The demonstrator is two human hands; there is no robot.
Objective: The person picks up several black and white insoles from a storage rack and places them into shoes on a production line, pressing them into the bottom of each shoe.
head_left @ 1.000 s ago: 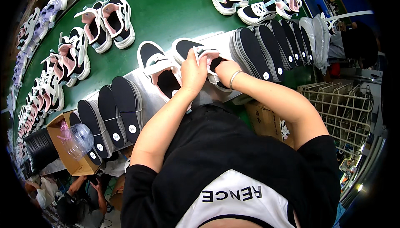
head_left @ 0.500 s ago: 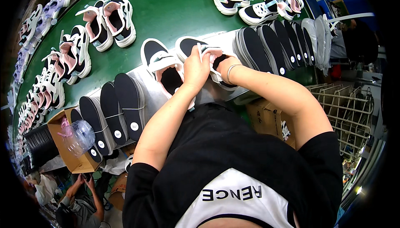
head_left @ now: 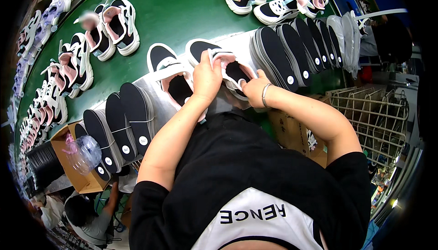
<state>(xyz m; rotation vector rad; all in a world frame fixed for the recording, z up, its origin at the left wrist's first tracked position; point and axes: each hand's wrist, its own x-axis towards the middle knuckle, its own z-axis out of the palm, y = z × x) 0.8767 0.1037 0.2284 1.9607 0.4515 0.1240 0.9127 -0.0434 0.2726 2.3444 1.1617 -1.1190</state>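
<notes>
A white and black sneaker with pink lining [head_left: 203, 48] lies in front of me, toe pointing away. My left hand [head_left: 207, 78] is closed on its raised tongue, fingers on the pink padded part. My right hand [head_left: 257, 90] grips the heel collar of the same sneaker, the thumb at its edge; a bracelet circles that wrist. A black footbed shows through the shoe's opening. Close on the left lies a matching sneaker [head_left: 161, 52], its opening toward me, touched by neither hand; my left forearm passes over its heel side.
Stacks of black insoles stand at the right [head_left: 273, 58] and left [head_left: 137, 113]. More sneakers [head_left: 121, 26] line the green table [head_left: 178, 8]. A cardboard box [head_left: 86, 184] holds a clear plastic bottle [head_left: 85, 154]. A wire rack [head_left: 372, 117] stands at right; another person [head_left: 89, 215] is at lower left.
My right hand has come out of the sneaker's opening to its heel edge, uncovering the footbed. My left hand keeps its hold on the tongue. The person at lower left has shifted.
</notes>
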